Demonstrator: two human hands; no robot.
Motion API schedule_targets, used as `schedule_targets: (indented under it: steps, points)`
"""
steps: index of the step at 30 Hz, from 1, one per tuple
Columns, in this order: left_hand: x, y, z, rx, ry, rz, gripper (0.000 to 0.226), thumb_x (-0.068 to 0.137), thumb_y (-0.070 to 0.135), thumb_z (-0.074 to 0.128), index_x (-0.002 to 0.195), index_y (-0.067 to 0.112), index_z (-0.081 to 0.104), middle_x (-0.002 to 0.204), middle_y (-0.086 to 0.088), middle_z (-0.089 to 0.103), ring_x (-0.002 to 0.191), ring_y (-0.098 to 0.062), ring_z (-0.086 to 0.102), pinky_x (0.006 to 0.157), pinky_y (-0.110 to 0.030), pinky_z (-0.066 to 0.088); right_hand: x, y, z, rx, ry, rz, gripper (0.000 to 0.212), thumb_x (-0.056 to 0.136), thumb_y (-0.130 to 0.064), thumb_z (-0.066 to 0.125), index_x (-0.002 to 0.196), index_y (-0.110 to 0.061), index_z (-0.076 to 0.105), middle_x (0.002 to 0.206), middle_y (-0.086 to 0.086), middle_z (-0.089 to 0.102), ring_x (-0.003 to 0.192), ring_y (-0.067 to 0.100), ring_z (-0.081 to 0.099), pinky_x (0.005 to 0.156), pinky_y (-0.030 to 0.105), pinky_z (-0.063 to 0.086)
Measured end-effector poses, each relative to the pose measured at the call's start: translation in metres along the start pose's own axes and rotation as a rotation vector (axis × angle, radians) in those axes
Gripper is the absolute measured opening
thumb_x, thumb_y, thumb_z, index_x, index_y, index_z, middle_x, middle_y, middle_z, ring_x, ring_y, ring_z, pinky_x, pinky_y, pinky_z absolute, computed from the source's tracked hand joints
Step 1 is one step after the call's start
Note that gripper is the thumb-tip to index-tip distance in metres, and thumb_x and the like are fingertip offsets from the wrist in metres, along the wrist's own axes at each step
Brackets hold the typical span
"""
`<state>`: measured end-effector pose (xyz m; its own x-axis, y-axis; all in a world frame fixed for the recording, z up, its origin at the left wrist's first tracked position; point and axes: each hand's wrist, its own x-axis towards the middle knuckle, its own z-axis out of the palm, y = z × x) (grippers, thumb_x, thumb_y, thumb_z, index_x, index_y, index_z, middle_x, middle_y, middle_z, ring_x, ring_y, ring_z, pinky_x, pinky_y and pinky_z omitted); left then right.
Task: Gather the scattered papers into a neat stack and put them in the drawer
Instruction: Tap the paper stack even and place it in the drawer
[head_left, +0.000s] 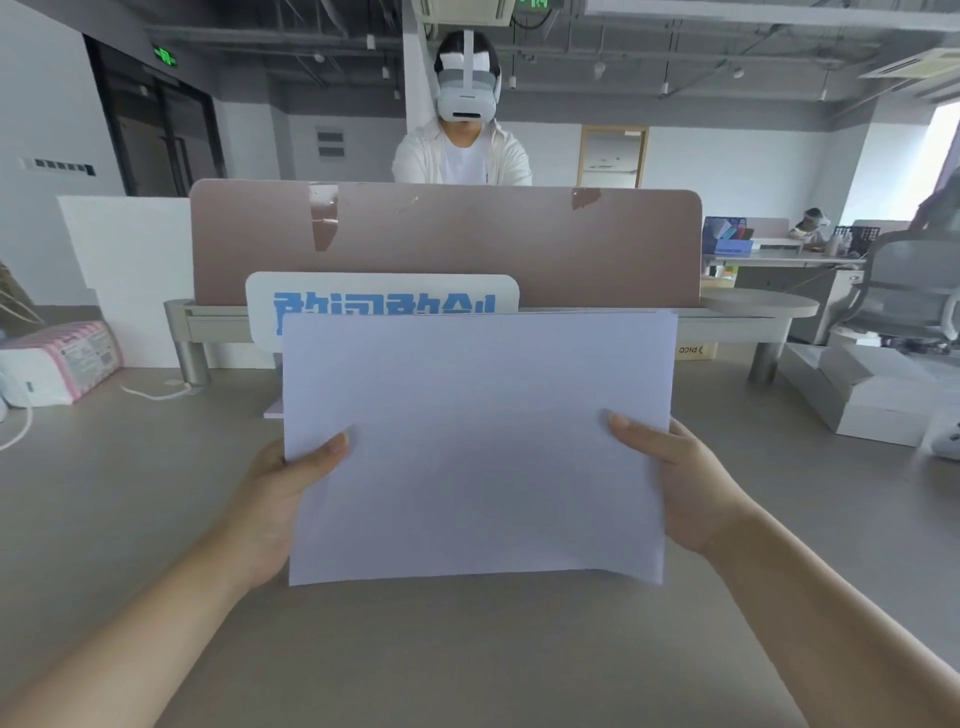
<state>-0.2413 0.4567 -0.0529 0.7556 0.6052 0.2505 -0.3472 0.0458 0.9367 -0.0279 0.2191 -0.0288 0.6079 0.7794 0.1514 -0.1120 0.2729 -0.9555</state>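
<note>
A stack of white papers (478, 441) is held up in front of me above the grey desk (130, 493), its face toward the camera. My left hand (283, 493) grips the stack's left edge, thumb on the front. My right hand (675, 478) grips the right edge the same way. The top edges of the sheets are slightly offset at the upper right. A corner of another sheet (272, 413) peeks out on the desk behind the stack's left side. No drawer is visible.
A pink desk divider (447, 239) with a white sign (382, 304) stands at the back; a person in a headset sits behind it. A pink-and-white pack (62, 361) lies at left, white boxes (872, 400) at right, an office chair (914, 280) beyond.
</note>
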Motion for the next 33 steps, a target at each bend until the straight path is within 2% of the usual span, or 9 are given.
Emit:
schedule_targets:
  steps: [4,8,11,13,16,20,26,30,33]
  points:
    - [0.002,0.004,0.005,0.081,0.062,0.081,0.069,0.027,0.054,0.088,0.083,0.015,0.077,0.084,0.0,0.079,0.074,-0.016,0.075,0.06,-0.028,0.059,-0.006,-0.008,-0.003,-0.09,0.063,-0.066,0.018,0.078,-0.012,0.065,0.09,-0.002,0.074,0.089,0.014,0.077,0.074,0.03,0.075,0.065,0.037,0.059]
    - [0.016,0.002,0.035,0.143,0.067,0.093,0.013,0.073,0.027,0.075,0.085,0.022,0.074,0.082,0.011,0.078,0.081,-0.008,0.073,0.074,-0.031,0.054,-0.024,-0.021,-0.023,-0.111,0.168,-0.124,0.014,0.087,-0.005,0.059,0.09,-0.001,0.072,0.083,0.011,0.078,0.069,0.027,0.075,0.061,0.036,0.058]
    - [0.034,-0.006,0.076,0.258,0.025,0.046,0.019,0.07,0.034,0.074,0.088,0.03,0.075,0.094,0.011,0.077,0.096,-0.013,0.07,0.088,-0.037,0.051,-0.05,-0.031,-0.056,-0.145,0.29,-0.148,0.013,0.087,-0.004,0.06,0.092,-0.003,0.071,0.082,0.008,0.078,0.067,0.026,0.074,0.061,0.036,0.059]
    - [0.041,-0.013,0.115,0.285,-0.048,0.023,0.03,0.068,0.04,0.074,0.095,0.029,0.072,0.105,0.007,0.075,0.104,-0.019,0.067,0.096,-0.043,0.049,-0.073,-0.037,-0.083,-0.158,0.396,-0.149,0.011,0.086,-0.003,0.061,0.09,-0.003,0.071,0.077,0.007,0.078,0.063,0.024,0.073,0.06,0.035,0.059]
    - [0.046,-0.027,0.186,0.284,-0.174,-0.029,0.016,0.083,0.025,0.067,0.099,0.028,0.067,0.107,0.006,0.071,0.101,-0.017,0.065,0.091,-0.036,0.05,-0.115,-0.049,-0.128,-0.141,0.529,-0.155,0.015,0.084,0.001,0.06,0.081,-0.006,0.073,0.07,0.005,0.077,0.057,0.021,0.072,0.055,0.031,0.059]
    - [0.041,-0.053,0.28,0.3,-0.35,-0.194,0.031,0.079,0.03,0.07,0.106,0.015,0.069,0.107,-0.009,0.073,0.095,-0.029,0.069,0.09,-0.044,0.053,-0.185,-0.065,-0.187,-0.132,0.731,-0.114,0.011,0.083,0.003,0.059,0.086,-0.003,0.067,0.063,0.005,0.074,0.048,0.018,0.069,0.049,0.027,0.057]
    - [-0.006,-0.084,0.407,0.394,-0.684,-0.384,0.017,0.081,0.026,0.069,0.092,0.013,0.072,0.101,-0.012,0.075,0.089,-0.033,0.072,0.086,-0.049,0.054,-0.32,-0.07,-0.24,-0.122,1.021,-0.017,0.028,0.079,0.004,0.059,0.106,0.001,0.066,0.091,0.022,0.068,0.06,0.026,0.067,0.063,0.034,0.056]
    - [-0.06,-0.108,0.474,0.506,-0.847,-0.303,0.016,0.082,0.026,0.068,0.089,0.011,0.07,0.1,-0.011,0.074,0.089,-0.029,0.071,0.076,-0.034,0.053,-0.407,-0.066,-0.251,-0.115,1.225,0.065,0.021,0.081,0.006,0.059,0.098,-0.002,0.067,0.075,0.011,0.076,0.055,0.026,0.071,0.056,0.035,0.057]
    - [-0.092,-0.126,0.511,0.757,-0.826,0.036,0.027,0.08,0.03,0.063,0.094,0.008,0.069,0.094,-0.007,0.073,0.087,-0.026,0.068,0.07,-0.027,0.048,-0.461,-0.057,-0.249,-0.13,1.371,0.126,0.018,0.081,0.008,0.059,0.092,-0.005,0.065,0.058,0.002,0.074,0.046,0.02,0.069,0.052,0.032,0.056]
